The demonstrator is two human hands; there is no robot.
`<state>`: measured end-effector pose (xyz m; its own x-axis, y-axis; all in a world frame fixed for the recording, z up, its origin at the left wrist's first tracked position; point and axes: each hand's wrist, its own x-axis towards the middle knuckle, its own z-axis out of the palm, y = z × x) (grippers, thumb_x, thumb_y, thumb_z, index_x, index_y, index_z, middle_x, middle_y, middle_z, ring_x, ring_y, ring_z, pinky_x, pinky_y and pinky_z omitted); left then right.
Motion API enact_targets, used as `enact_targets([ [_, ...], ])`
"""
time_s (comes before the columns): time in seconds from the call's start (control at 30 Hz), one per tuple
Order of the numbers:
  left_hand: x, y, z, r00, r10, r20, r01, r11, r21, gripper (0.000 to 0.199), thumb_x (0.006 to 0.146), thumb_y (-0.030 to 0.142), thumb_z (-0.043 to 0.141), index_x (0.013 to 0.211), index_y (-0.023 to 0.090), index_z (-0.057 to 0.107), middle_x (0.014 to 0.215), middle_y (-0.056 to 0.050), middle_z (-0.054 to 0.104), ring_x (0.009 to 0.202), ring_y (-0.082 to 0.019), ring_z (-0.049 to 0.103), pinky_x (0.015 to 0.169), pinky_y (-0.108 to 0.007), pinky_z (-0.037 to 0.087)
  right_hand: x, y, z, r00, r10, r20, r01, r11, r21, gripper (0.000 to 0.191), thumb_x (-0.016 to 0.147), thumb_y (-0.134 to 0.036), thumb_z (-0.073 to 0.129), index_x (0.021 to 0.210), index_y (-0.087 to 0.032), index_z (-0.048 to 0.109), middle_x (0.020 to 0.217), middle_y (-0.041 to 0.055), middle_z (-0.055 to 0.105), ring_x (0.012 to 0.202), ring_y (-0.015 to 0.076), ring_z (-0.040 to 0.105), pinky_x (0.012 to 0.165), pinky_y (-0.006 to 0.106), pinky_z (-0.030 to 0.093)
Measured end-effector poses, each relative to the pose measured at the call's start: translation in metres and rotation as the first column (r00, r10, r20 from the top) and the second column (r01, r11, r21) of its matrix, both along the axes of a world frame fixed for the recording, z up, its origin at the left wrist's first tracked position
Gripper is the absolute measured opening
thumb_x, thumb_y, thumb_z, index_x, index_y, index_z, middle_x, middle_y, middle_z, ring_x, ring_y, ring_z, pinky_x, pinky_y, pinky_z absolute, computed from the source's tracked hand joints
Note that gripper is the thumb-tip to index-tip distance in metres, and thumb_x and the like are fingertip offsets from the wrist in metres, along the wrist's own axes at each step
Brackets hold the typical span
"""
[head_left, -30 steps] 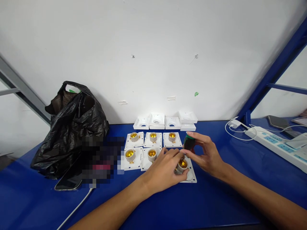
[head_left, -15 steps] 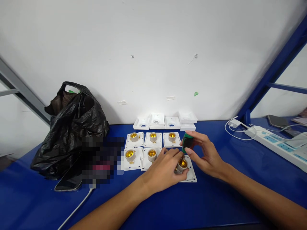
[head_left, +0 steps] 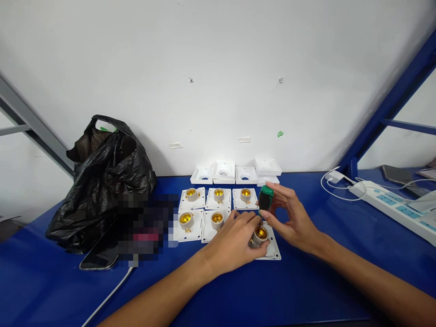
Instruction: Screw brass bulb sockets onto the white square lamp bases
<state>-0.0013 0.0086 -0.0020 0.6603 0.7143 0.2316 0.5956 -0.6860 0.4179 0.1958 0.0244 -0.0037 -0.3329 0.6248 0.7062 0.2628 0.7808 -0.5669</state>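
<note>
My right hand (head_left: 289, 213) grips a green and black screwdriver (head_left: 266, 198) upright, its tip hidden behind my left fingers. Beneath it, a round socket (head_left: 260, 234) with a gold inside sits on a white square plate (head_left: 274, 247). My left hand (head_left: 238, 236) wraps its fingers and thumb round this socket. Several more plates with gold-lined sockets lie in two rows to the left, such as one at the front left (head_left: 185, 220) and one at the back right (head_left: 245, 195). My left hand partly covers the nearest of them.
White square covers (head_left: 224, 170) stand along the wall. On the left are a black plastic bag (head_left: 105, 190), a phone (head_left: 100, 254) and a white cable (head_left: 109, 295). A white power strip (head_left: 395, 202) with cables lies at the right on the blue table (head_left: 272, 295).
The screwdriver handle has turned a little in my right hand, and its fingers have shifted slightly. My left hand keeps its hold. The whole view has moved slightly.
</note>
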Motion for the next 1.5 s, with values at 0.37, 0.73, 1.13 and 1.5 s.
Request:
enact_targets([
  [0.37, -0.0005, 0.0002, -0.0017, 1.000, -0.003, 0.007, 0.003, 1.000, 0.009, 0.021, 0.094, 0.035, 0.064, 0.109, 0.021, 0.061, 0.114, -0.005, 0.071, 0.106, -0.027, 0.065, 0.104, -0.047, 0.046, 0.0003, 0.0022, -0.0008, 0.999, 0.001, -0.043, -0.001, 1.000, 0.008, 0.070, 0.092, -0.018, 0.072, 0.149, -0.037, 0.036, 0.101, 0.0000, 0.063, 0.073, 0.0142, 0.063, 0.057, 0.028, 0.058],
  [0.73, -0.0009, 0.0001, -0.0002, 1.000, -0.004, 0.000, 0.004, 1.000, -0.003, 0.020, 0.094, 0.036, 0.064, 0.107, 0.021, 0.062, 0.110, -0.005, 0.071, 0.104, -0.028, 0.065, 0.104, -0.047, 0.046, -0.0006, 0.0029, -0.0048, 1.000, -0.005, -0.018, 0.005, 1.000, 0.015, 0.070, 0.096, -0.019, 0.068, 0.153, -0.036, 0.033, 0.099, 0.0012, 0.064, 0.075, 0.0164, 0.066, 0.058, 0.032, 0.059],
  [1.13, -0.0006, 0.0002, 0.0005, 1.000, -0.007, -0.005, 0.007, 1.000, -0.009, 0.020, 0.095, 0.036, 0.064, 0.107, 0.021, 0.062, 0.111, -0.005, 0.071, 0.105, -0.028, 0.065, 0.103, -0.046, 0.046, -0.0002, 0.0018, -0.0019, 1.000, 0.021, -0.003, -0.021, 1.000, 0.001, 0.070, 0.097, -0.018, 0.066, 0.154, -0.036, 0.032, 0.103, 0.0020, 0.063, 0.078, 0.0162, 0.065, 0.059, 0.032, 0.058],
  [1.5, -0.0008, 0.0003, 0.0019, 1.000, -0.016, -0.019, 0.015, 1.000, -0.027, 0.022, 0.096, 0.037, 0.063, 0.108, 0.018, 0.063, 0.111, -0.005, 0.071, 0.102, -0.026, 0.066, 0.105, -0.046, 0.044, 0.0008, 0.0014, -0.0031, 1.000, 0.026, 0.001, -0.026, 1.000, -0.010, 0.068, 0.098, -0.018, 0.065, 0.154, -0.036, 0.031, 0.102, 0.0020, 0.062, 0.078, 0.0168, 0.065, 0.060, 0.033, 0.058],
])
